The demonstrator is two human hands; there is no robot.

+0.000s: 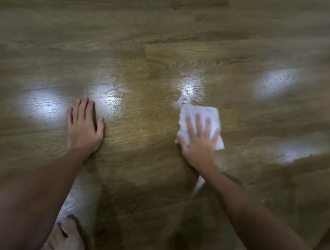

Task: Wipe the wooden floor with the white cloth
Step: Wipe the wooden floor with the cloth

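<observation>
No readable text, label, brand, number or sign anywhere. Searched the white cloth (201, 125): plain, unprinted, only a faint grey mark near its far edge, too blurred to make out as lettering. Searched the wooden floor (172, 31): only grain, plank seams and bright glare patches, nothing written.

wooden floor (171, 41), white cloth (209, 114) flat on it
</observation>
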